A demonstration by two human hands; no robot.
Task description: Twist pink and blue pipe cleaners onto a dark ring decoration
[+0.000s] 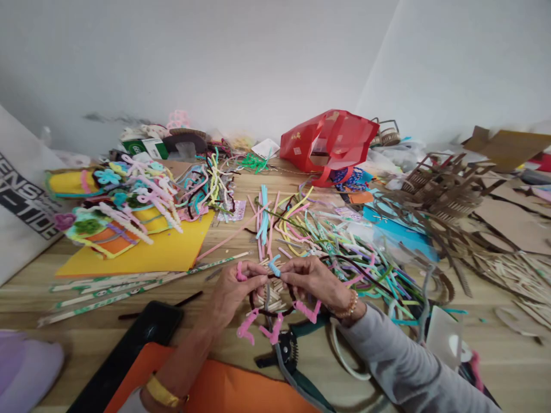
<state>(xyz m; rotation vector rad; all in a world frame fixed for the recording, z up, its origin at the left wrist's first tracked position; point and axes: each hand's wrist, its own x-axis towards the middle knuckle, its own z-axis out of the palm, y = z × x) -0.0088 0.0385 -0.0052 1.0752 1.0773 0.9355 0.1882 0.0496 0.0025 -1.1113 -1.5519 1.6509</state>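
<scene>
Both my hands meet above the wooden table (64, 298), pinching a small pipe-cleaner piece (275, 321) made of pink, dark and light-blue strands. My left hand (235, 289) has its fingers closed on the pink end. My right hand (312, 281) pinches the light-blue tip, its fingers closed too. Pink curls hang down below the hands. Directly beneath them lie green-handled pliers (288, 355).
A heap of loose coloured pipe cleaners (336, 241) spreads behind my right hand. Finished pipe-cleaner flowers (129, 201) lie on yellow foam sheets at left. A red bag (329, 140) stands at the back, cardboard scraps (465, 195) at right, a dark phone (142, 338) and orange sheet (224, 390) near me.
</scene>
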